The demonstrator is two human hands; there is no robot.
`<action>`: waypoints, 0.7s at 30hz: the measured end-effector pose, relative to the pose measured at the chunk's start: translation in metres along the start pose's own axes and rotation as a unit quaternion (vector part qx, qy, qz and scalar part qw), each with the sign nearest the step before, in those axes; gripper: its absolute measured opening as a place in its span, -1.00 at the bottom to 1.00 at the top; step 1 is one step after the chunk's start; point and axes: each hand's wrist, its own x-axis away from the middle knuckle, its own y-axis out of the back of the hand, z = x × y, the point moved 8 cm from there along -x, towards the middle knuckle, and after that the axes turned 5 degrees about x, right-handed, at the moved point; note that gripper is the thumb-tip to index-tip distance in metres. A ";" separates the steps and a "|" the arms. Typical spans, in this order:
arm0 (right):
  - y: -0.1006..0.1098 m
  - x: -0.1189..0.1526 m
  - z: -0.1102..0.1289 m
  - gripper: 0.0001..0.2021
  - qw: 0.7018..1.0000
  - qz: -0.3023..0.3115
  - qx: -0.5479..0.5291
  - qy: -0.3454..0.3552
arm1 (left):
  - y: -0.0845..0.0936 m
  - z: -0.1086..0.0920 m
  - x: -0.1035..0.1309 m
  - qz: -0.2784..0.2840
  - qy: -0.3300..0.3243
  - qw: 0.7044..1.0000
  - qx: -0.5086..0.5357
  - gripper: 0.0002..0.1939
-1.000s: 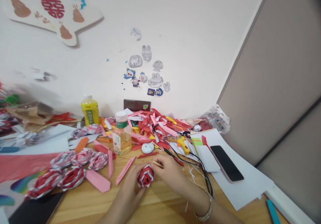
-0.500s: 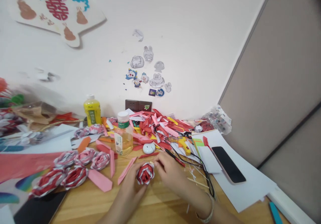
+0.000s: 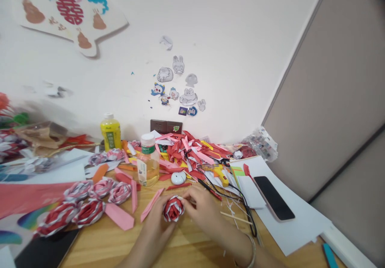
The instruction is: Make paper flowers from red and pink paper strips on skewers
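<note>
A red and white paper rose [image 3: 173, 209] is held up over the wooden table, its spiral face toward me. My left hand [image 3: 158, 220] is wrapped around its left side and underside. At its upper right edge, the thumb and fingers of my right hand [image 3: 198, 206] pinch the rim of the rose. Left of my hands lie several finished red, pink and white paper roses [image 3: 90, 212]. A folded pink paper strip [image 3: 120, 216] sits beside them, and another pink strip [image 3: 152, 204] lies close to my left hand.
Behind my hands stand a bottle of pale drink [image 3: 148, 162] and a white earphone case [image 3: 178, 178]. A heap of folded paper strips [image 3: 186, 152] lies by the wall. To the right are a yellow glue gun [image 3: 221, 175], its black cable [image 3: 249, 208], and a phone [image 3: 274, 198] on white paper.
My right hand has shifted slightly left, closer against the rose's rim. The rose has turned or tilted a little in my left hand.
</note>
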 end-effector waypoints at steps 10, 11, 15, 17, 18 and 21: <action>-0.007 0.005 0.000 -0.87 0.999 -0.008 0.010 0.033 | 0.000 0.004 0.001 -0.001 0.035 0.999 0.012 -0.69; -0.006 0.006 0.001 -0.87 0.999 -0.014 0.015 0.045 | 0.000 0.004 0.002 -0.002 0.036 0.999 0.012 -0.69; -0.007 0.009 0.005 -0.87 0.995 -0.024 0.048 0.078 | -0.001 0.007 0.002 -0.002 0.043 0.999 0.005 -0.71; -0.007 0.009 0.005 -0.88 0.994 -0.027 0.066 0.082 | -0.001 0.008 0.002 -0.001 0.047 0.999 0.006 -0.71; -0.007 0.009 0.006 -0.89 0.994 -0.030 0.071 0.083 | -0.001 0.008 0.002 0.000 0.049 0.999 0.007 -0.71; -0.007 0.009 0.005 -0.90 0.994 -0.031 0.073 0.074 | 0.000 0.007 0.001 0.001 0.054 0.998 0.008 -0.71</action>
